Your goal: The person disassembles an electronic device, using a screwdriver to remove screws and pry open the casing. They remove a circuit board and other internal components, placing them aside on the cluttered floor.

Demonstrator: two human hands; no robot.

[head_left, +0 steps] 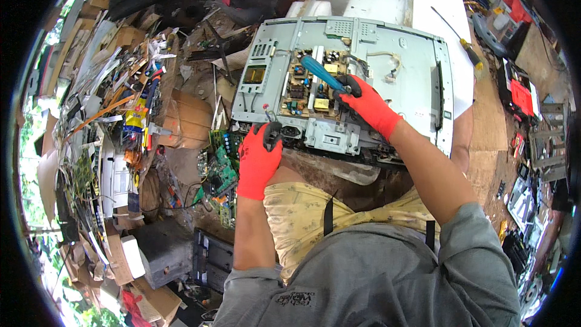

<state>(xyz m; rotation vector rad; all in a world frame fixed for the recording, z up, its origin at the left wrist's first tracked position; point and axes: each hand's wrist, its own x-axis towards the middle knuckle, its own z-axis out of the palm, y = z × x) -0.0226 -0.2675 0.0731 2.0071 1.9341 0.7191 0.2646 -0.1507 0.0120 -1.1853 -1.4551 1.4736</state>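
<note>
In the head view, the person's right hand [365, 103] is gripping a blue-handled tool [321, 71] over the right part of a circuit board [298, 92], which is lying left of centre on a pale metal panel [417, 79]. The left hand [260, 156] is curling at the panel's near-left edge, beside a black socket [292, 132]; whether it is holding anything, one cannot tell. The tool's tip is hiding, so a badly seated tip could be risking a slip into the board's crowded components.

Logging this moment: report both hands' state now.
Left hand: curled by the metal panel; hold cannot be told.
Right hand: closed, holding the blue tool.
</note>
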